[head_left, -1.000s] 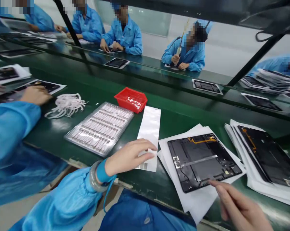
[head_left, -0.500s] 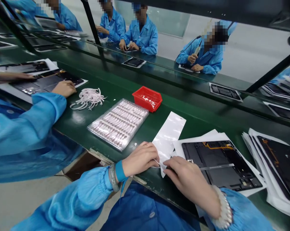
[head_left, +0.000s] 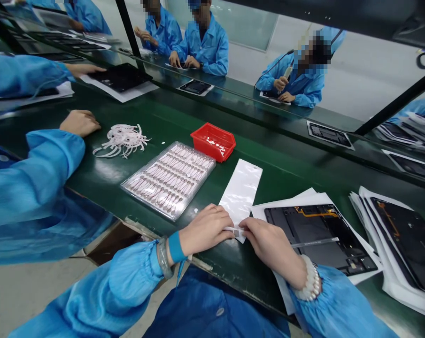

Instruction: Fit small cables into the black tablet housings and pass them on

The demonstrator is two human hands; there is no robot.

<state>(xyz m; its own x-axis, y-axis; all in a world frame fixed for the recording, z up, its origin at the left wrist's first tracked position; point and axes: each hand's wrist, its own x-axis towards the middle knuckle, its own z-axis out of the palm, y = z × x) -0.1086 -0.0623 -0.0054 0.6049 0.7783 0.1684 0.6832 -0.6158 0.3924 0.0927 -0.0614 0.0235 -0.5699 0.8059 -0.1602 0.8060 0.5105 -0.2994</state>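
Observation:
My left hand [head_left: 208, 227] rests at the table's front edge, its thumb and fingers closed on one end of a small white strip [head_left: 230, 229]. A greyish patch shows on that strip between my fingertips. My right hand [head_left: 266, 239] pinches the strip's other end from the right. Under both hands lies a long white glossy sheet [head_left: 243, 185], its near end partly covered by my fingers. Close to my right hand, a black tablet back panel [head_left: 312, 234] with an orange flex cable lies on white paper.
A clear tray of small wired parts [head_left: 170, 180] lies left of the sheet, behind it a red bin [head_left: 214, 142] with white bits. Tangled white strips [head_left: 122, 139] lie further left. Stacked panels [head_left: 402, 239] stand at right. A neighbour's hand [head_left: 80, 123] rests at left; co-workers sit opposite.
My hands have come up slightly, and the strip between them now shows more plainly. The white sheet's near end lies flatter. At left, the neighbour has moved a panel on paper toward the back.

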